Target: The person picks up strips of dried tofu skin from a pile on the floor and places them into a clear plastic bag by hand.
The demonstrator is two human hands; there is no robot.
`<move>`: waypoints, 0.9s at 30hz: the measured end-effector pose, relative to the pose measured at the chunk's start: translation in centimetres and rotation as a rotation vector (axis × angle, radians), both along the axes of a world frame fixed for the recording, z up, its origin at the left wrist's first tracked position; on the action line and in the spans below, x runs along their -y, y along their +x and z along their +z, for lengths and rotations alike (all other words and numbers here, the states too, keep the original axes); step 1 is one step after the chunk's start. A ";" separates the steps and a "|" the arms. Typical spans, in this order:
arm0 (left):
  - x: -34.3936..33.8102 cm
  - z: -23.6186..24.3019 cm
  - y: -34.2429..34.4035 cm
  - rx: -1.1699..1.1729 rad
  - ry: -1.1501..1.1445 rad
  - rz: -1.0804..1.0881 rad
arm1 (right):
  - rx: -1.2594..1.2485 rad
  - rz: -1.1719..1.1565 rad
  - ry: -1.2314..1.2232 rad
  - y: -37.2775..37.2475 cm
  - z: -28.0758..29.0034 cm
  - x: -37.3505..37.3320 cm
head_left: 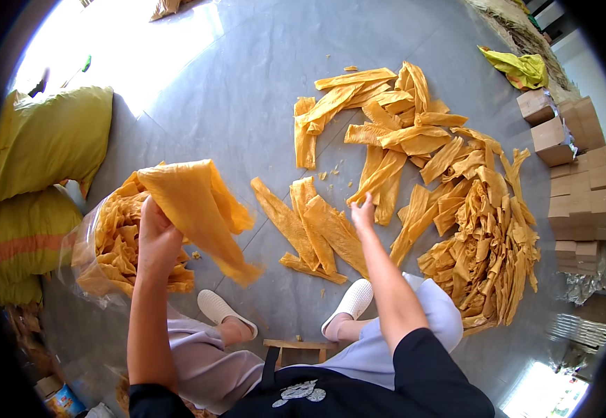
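My left hand (pixel 155 240) is closed around a broad, folded yellow strip (pixel 195 198) that looks like dried tofu skin. Its loose end hangs to the right, slightly blurred. Just beneath, a clear plastic bag (pixel 83 254) is filled with crumpled yellow pieces (pixel 118 230). My right hand (pixel 363 212) reaches forward over the floor, fingers pinched at the near end of another yellow strip (pixel 384 175). Several loose strips (pixel 310 223) lie between my hands. A large heap of the same strips (pixel 487 244) curves around on the right.
Stuffed yellow-green sacks (pixel 52 143) stand at the left. Cardboard boxes (pixel 585 191) are stacked along the right, near a crumpled yellow-green sack (pixel 519 67). My white shoes (pixel 350 303) rest on the grey floor (pixel 247 104), with a wooden stool edge (pixel 299 344) between my legs.
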State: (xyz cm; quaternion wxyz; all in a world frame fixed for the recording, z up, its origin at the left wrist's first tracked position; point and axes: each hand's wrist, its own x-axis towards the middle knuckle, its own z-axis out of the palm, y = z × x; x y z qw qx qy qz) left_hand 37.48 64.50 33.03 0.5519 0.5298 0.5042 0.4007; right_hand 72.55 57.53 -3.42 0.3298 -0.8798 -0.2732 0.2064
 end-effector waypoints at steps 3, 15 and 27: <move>-0.1 -0.2 -0.3 -0.069 0.018 -0.001 | -0.078 0.052 -0.093 3.9 -1.9 0.0; -1.8 -2.2 -0.6 -0.050 -0.050 0.005 | -0.024 0.125 -0.189 1.3 -3.1 -1.7; -1.1 -1.5 0.4 -0.016 0.042 -0.068 | 0.243 -0.043 -0.055 0.2 -0.4 2.6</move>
